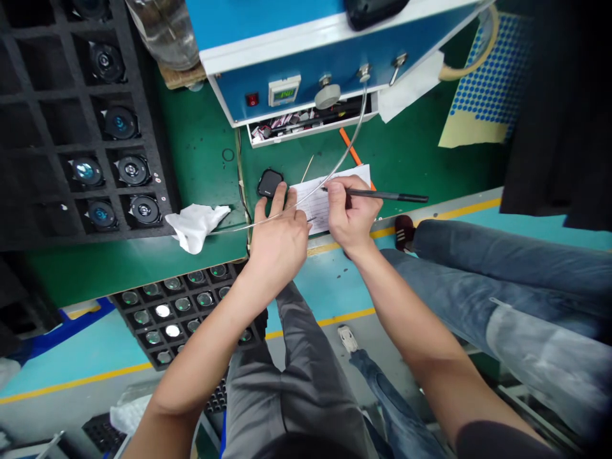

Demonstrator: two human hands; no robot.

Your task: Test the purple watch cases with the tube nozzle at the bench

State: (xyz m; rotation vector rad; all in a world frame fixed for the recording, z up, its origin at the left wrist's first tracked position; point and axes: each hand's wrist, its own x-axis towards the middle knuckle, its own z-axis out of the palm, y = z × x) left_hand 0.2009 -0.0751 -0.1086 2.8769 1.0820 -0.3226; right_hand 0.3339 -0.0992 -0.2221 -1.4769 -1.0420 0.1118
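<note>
It's an assy workshop — foam trays [150,134] w/ round units [132,170], green bench [196,146], blue ctrl box [306,64].

We count one bare left hand [280,242], one bare right hand [354,213], one slim black pen [396,196] and one white ruled paper sheet [315,205]. On the green surface [201,146] we find one small black square case [270,183], one thin black ring [228,155] and one crumpled white tissue [194,226]. The blue metal box [239,80] shows us one red switch [252,99] and one green-digit display [285,93]. In the large black foam tray [155,131] we make out seven round dark devices [120,122].
</note>
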